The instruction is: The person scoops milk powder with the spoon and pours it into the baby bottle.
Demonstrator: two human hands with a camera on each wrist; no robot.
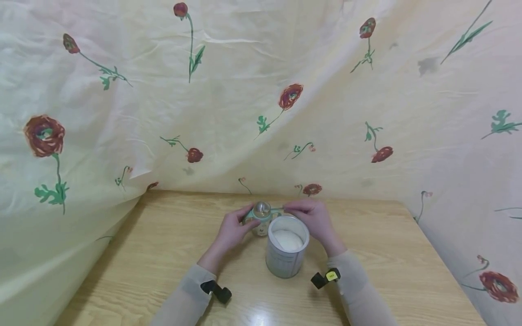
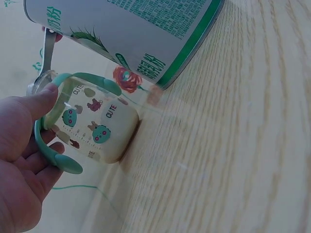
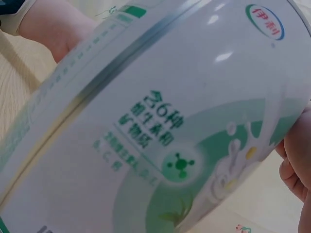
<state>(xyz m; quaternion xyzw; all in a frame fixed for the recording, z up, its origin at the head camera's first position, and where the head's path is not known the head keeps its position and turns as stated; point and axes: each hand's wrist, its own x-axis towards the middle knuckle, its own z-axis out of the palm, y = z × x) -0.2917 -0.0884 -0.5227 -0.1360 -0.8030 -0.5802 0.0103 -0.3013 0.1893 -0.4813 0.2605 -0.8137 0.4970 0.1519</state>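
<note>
My left hand [image 1: 233, 230] grips a clear baby bottle [image 2: 95, 121] by its neck and green handles [image 2: 68, 164]. The bottle stands upright on the table, printed with small cartoon figures. My right hand [image 1: 316, 220], behind the can, pinches the handle of a metal spoon [image 2: 47, 54]. That spoon reaches across to the bottle's mouth, its bowl end right at the opening. An open milk powder can [image 1: 281, 263] stands in front of the right hand, with white powder [image 1: 287, 240] inside. In the right wrist view the can [image 3: 146, 126] covers most of the work.
The wooden table [image 1: 175, 253] runs back to a flowered cloth [image 1: 228, 113] hanging behind it and at both sides. Both wrists wear black camera mounts [image 1: 216, 292]. The can stands close to the right of the bottle.
</note>
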